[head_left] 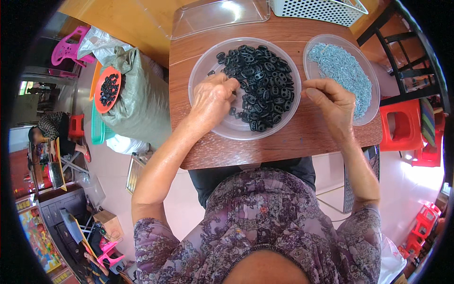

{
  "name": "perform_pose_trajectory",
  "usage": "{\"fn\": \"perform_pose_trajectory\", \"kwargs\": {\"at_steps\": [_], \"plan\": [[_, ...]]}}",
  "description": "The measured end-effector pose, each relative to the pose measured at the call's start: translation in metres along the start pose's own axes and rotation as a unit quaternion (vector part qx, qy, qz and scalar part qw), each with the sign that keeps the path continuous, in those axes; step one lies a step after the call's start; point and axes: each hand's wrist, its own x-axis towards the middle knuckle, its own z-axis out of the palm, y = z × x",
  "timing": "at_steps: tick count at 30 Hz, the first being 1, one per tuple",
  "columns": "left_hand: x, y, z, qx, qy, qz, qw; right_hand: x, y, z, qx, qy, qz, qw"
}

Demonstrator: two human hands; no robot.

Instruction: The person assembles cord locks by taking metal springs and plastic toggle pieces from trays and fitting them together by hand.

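A round clear plastic tub [224, 127] stands on the brown wooden table, heaped on its right side with small black two-holed plastic pieces [269, 90] that look like cord locks. My left hand [213, 99] reaches over the tub's left side, fingers curled and closed; whatever is in them is hidden. To the right, my right hand [335, 102] is between the tub and a second clear tub [374, 97], thumb and forefinger pinched together. Anything in that pinch is too small to make out. Many thin silvery pieces [343, 68], spring-like in look, fill much of the second tub.
The brown table [208, 154] carries a clear lid [222, 21] and a white perforated basket [319, 12] at its far edge. Left of it, an orange plate [101, 94] of black pieces rests by a bulky grey-green sack [142, 102]. Red stools [401, 125] stand at right.
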Motion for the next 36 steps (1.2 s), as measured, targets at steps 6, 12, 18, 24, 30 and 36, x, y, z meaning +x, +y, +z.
{"fn": "perform_pose_trajectory", "kwargs": {"at_steps": [6, 12, 18, 24, 30, 36], "plan": [[0.001, -0.005, 0.002, 0.076, -0.055, -0.018, 0.995, -0.002, -0.004, 0.000, -0.009, -0.039, 0.005, 0.999], [0.004, 0.002, 0.001, 0.006, -0.043, -0.105, 0.994, -0.006, 0.000, 0.004, 0.002, -0.022, 0.001, 1.000], [0.008, 0.007, 0.006, 0.089, -0.071, -0.079, 0.990, -0.006, -0.001, 0.008, 0.011, -0.024, -0.011, 1.000], [0.005, 0.004, 0.005, 0.059, -0.061, -0.080, 0.993, -0.007, 0.003, 0.008, 0.016, -0.031, 0.002, 0.999], [0.005, -0.004, 0.006, 0.016, -0.054, -0.094, 0.994, -0.010, 0.007, 0.012, 0.026, -0.040, 0.020, 0.999], [0.005, -0.002, 0.004, -0.012, -0.088, -0.151, 0.985, -0.009, 0.004, 0.014, 0.021, -0.043, 0.017, 0.999]]}}
